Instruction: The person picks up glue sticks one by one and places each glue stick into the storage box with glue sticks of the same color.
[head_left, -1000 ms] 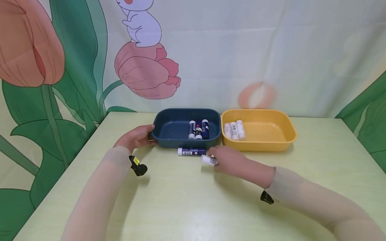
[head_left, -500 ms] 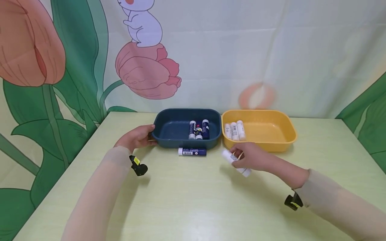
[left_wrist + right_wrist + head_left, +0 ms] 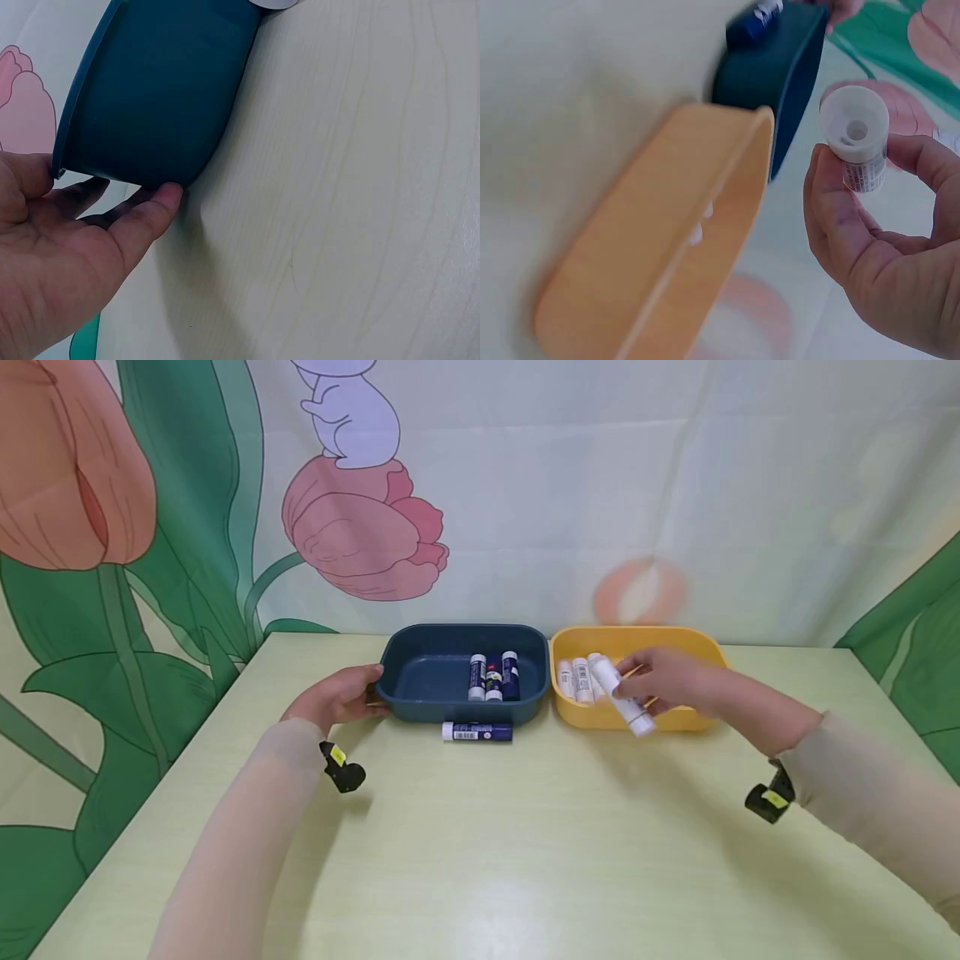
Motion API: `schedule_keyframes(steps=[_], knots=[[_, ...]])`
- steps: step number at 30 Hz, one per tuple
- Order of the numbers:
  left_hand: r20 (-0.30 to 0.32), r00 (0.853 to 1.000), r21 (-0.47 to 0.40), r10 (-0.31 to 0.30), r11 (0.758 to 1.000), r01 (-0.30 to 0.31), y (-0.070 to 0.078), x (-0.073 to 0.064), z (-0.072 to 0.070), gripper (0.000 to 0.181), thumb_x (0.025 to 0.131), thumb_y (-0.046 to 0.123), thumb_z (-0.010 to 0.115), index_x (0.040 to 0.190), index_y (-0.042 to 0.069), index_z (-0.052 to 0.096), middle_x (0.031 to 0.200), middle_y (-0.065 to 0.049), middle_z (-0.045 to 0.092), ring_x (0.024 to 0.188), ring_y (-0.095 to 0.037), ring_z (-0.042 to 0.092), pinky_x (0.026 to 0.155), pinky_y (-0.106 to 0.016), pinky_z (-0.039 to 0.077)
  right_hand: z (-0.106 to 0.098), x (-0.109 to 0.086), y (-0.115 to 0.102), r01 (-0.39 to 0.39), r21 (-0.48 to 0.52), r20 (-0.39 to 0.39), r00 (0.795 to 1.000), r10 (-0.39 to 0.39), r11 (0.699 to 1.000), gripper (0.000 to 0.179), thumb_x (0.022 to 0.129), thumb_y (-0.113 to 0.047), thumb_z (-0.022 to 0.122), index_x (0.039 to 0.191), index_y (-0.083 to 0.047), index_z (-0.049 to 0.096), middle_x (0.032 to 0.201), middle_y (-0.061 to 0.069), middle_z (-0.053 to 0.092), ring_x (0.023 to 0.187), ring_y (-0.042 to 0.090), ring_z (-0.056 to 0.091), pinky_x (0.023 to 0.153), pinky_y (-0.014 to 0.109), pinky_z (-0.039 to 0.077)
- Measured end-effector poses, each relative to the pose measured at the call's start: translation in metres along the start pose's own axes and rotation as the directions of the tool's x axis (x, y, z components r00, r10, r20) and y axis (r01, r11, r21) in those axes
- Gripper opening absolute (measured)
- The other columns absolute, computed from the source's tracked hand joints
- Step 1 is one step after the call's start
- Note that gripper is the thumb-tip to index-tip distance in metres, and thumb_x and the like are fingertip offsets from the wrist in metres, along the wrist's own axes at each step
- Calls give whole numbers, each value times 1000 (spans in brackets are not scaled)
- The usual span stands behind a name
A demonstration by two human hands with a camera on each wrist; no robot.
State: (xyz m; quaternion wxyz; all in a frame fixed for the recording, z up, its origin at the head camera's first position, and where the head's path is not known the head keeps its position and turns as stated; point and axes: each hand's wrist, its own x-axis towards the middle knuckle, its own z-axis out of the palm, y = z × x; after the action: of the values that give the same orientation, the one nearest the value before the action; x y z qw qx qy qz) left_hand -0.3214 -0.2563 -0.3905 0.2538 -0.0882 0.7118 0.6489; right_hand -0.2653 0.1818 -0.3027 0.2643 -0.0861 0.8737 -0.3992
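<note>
My right hand pinches a white glue stick, tilted, above the front left part of the yellow bin. In the right wrist view the end of that glue stick faces the camera, between thumb and fingers. Several white glue sticks lie side by side in the left end of the yellow bin. My left hand holds the left end of the dark blue bin, thumb at the rim and fingers against the outer wall. Three navy glue sticks lie in the blue bin's right part.
Another navy glue stick with a white cap lies on the pale table, along the blue bin's front. Both bins stand side by side near the back edge. Behind them hangs a printed cloth with flowers.
My right hand has lifted the white glue stick from beside the navy one, moving it right and up over the yellow bin. The left hand stays on the blue bin.
</note>
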Motion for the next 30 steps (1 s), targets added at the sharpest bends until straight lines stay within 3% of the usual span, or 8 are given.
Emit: schedule_keyframes(steps=[6,12,19,25,30], knots=[[8,1000,4,11,1000,-11,0,-1,-1,56,114,26,16,164,1,10,158,-22,28,139,-28,36,129,-52,25,-29,11,-15,-10,-16,-61,998,9,1000,49,101,-21,60,138,9,47,113,11,60,87,15,61,75,23,61],[19,999,7,28,1000,-29,0,-1,-1,56,114,25,16,163,0,11,150,-19,35,130,-24,42,129,-52,25,-42,24,-20,-34,-20,-108,994,32,999,52,103,-23,59,141,11,46,117,15,59,88,17,59,74,22,62],[5,1000,-13,18,1000,-18,-2,0,-1,56,114,25,16,163,0,9,159,-22,26,141,-30,34,130,-52,24,-46,50,-10,-66,-6,-147,987,65,998,52,103,-21,58,138,16,47,103,10,58,77,12,59,71,22,62],[5,1000,-14,21,1000,-21,-4,0,-2,56,114,26,17,163,-1,11,153,-20,32,137,-28,38,130,-52,24,-42,72,4,-139,-56,-165,978,128,989,45,102,-19,60,131,15,51,103,14,56,75,14,60,78,29,64],[5,1000,-17,16,1000,-16,-3,1,-1,56,114,26,18,163,0,11,158,-21,28,140,-28,37,129,-52,24,-35,85,19,-189,-25,-151,971,183,982,43,102,-18,59,129,15,50,102,12,56,72,12,61,77,27,64]])
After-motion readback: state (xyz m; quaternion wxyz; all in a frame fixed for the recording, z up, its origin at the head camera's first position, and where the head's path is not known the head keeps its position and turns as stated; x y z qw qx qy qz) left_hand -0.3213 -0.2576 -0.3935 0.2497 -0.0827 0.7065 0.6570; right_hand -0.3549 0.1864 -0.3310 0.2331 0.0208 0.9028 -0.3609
